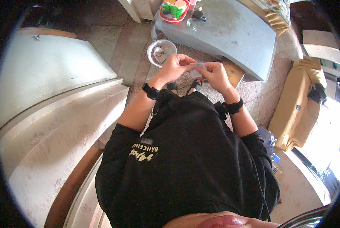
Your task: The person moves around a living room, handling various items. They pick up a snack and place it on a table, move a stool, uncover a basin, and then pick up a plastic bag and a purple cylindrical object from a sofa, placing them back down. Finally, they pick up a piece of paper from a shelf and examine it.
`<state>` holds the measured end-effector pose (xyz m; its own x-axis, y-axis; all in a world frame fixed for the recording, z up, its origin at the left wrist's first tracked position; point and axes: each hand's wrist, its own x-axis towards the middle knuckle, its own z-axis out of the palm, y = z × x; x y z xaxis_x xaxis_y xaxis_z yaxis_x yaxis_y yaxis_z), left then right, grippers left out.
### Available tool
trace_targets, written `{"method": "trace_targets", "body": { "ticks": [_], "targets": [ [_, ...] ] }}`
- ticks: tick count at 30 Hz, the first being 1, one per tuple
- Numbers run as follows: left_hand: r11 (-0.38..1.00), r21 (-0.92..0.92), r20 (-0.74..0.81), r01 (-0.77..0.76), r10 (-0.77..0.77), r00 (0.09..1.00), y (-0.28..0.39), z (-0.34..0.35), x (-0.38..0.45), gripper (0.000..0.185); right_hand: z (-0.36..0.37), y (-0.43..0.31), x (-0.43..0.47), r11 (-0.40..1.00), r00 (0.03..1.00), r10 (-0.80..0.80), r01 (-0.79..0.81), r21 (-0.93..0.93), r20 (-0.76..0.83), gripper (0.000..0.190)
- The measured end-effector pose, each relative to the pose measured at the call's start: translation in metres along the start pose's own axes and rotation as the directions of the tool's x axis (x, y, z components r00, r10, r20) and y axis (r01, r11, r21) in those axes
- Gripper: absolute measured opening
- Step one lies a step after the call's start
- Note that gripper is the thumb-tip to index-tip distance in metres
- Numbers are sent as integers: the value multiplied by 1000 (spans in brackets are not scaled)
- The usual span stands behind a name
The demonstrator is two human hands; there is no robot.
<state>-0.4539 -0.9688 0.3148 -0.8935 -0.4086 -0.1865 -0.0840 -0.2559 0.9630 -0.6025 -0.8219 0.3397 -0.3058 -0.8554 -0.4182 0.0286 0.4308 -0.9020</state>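
Note:
A small, thin, whitish translucent piece (197, 73), perhaps plastic film or paper, is stretched between my two hands in front of my body. My left hand (175, 67) pinches its one edge between thumb and fingers. On the other side, my right hand (216, 75) grips it the same way. Both wrists wear black bands. Just beyond my left hand, a round white waste bin (150, 54) stands on the floor with crumpled litter inside. My feet in dark sandals show below the hands.
A grey-covered table (229, 31) stands ahead, bearing a red basket (174, 20) with a green packet, a dark mug (198, 15) and a clear glass (193, 25). A wooden stool or bench (233, 72) is partly beneath it. A tan-covered sofa (294, 105) lies right, a white door (61, 65) left.

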Motion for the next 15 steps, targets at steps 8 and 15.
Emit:
{"method": "trace_targets", "body": {
  "ticks": [8, 15],
  "targets": [
    [976, -59, -290, 209, -217, 932, -65, -90, 21, 18, -11, -7, 25, 966, 989, -108, 80, -247, -98, 49],
    [884, -422, -565, 201, -429, 705, -183, -179, 37, 45, -62, 29, -14, 982, 923, 106, -155, -105, -370, 41]
  ]
}}
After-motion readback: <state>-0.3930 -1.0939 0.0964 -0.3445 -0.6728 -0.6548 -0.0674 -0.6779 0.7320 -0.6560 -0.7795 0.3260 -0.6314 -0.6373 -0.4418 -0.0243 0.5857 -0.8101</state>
